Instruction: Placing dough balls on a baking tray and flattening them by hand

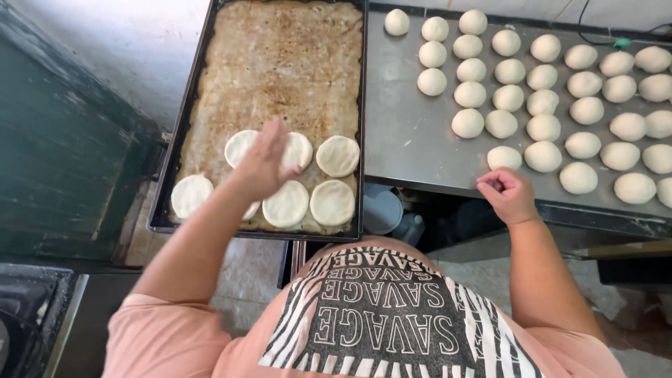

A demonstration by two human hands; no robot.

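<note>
flattened discs on tray, dough balls on table right.

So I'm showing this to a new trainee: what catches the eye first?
The rows of round dough balls on the metal table at right, then the dark baking tray at left with flattened dough discs along its near end. The left hand hovers open over the discs; the right hand rests curled at the table's edge.

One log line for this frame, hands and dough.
left hand: open over discs in tray | right hand: curled, table edge, near balls
</note>
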